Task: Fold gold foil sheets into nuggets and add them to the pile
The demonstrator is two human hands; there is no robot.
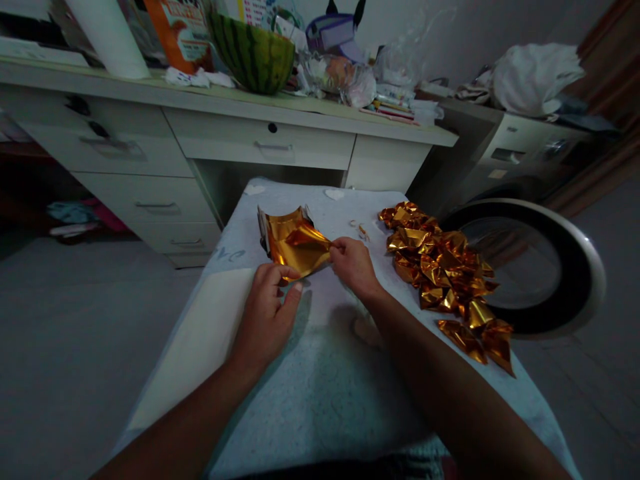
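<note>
Near the far end of the cloth-covered table lies a shiny gold foil sheet (pixel 295 243), with dark, silvery edging (pixel 263 233) along its left side whose kind I cannot make out. My right hand (pixel 354 265) pinches the sheet's right corner, where the foil is drawn into folds. At the near edge, my left hand (pixel 267 310) rests with its index finger against the foil and its thumb apart. Several folded gold foil pieces (pixel 440 260) are heaped to the right of my right hand. A few tiny scraps (pixel 363 231) lie between the sheet and that heap.
A white desk (pixel 310 143) with drawers stands beyond the table. On it are a cut watermelon (pixel 255 53), an orange packet (pixel 183 33), a white roll (pixel 107 37) and plastic bags. At right, a washing machine (pixel 505 147) has its round door (pixel 583 267) swung out beside the table.
</note>
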